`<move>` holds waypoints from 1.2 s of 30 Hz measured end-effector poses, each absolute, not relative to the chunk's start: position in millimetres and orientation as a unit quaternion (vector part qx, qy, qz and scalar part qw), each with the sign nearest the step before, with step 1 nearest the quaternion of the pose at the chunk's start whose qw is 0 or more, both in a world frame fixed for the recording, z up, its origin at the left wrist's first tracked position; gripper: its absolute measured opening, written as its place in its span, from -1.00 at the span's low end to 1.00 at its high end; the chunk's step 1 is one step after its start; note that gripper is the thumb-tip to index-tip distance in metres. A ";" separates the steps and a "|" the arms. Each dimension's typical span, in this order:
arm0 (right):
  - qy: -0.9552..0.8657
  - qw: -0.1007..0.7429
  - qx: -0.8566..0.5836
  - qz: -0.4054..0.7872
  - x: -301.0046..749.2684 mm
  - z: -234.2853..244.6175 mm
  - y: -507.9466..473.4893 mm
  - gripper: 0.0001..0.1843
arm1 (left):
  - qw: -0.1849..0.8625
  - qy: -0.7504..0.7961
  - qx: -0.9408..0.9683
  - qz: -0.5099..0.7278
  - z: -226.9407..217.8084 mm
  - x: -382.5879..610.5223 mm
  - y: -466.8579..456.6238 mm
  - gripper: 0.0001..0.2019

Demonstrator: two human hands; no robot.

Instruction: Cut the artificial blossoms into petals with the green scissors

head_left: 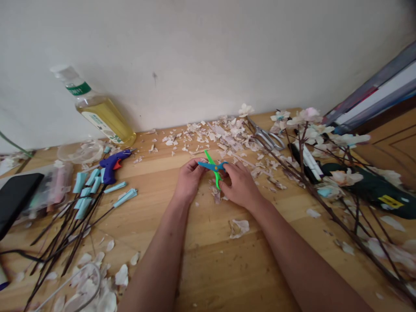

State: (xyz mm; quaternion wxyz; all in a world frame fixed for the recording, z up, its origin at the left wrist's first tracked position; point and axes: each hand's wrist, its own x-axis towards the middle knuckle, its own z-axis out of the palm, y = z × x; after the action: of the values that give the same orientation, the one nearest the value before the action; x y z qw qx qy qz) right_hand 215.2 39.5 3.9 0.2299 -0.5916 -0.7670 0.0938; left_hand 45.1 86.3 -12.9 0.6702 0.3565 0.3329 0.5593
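Note:
Blue and green scissors (215, 167) are gripped by my right hand (241, 185), with thumb and fingers at the handles and the two blades spread apart. Just left of them, my left hand (188, 181) is closed in a pinch, its fingertips close to the tip of the blue blade. Whatever is between those fingers is hidden or too small to name. Small pale scraps (216, 194) lie on the wooden table (208, 260) beneath the hands. A larger white petal (239, 228) rests nearer to me, beside my right forearm.
Cut petal scraps (224, 134) litter the back by the wall. A bottle of yellow liquid (104, 117), a blue glue gun (113, 164) and blue-tipped stems (84, 203) are at left, above loose petals (94, 286). Metal shears (268, 138) and a blossom branch (320, 203) occupy the right.

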 end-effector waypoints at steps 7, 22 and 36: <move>-0.768 0.234 -0.592 0.075 216.2 1.4 40.2 -0.88 | 0.627 0.375 0.397 0.555 -18.7 44.3 88.0 -0.80; -0.759 0.222 -0.611 0.025 220.4 -4.3 43.1 -0.92 | 0.678 0.366 0.348 0.533 -7.6 44.2 84.8 -0.74; -0.767 0.251 -0.585 0.081 214.5 -3.0 40.5 -0.89 | 0.704 0.328 0.286 0.561 0.0 46.5 82.2 -0.70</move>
State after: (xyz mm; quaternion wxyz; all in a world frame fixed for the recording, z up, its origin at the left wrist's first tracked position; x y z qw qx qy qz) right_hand 214.5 40.5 -3.0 0.2512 -0.5850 -0.7669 0.0807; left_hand 46.5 82.2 0.0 0.7045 0.2865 0.3276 0.5606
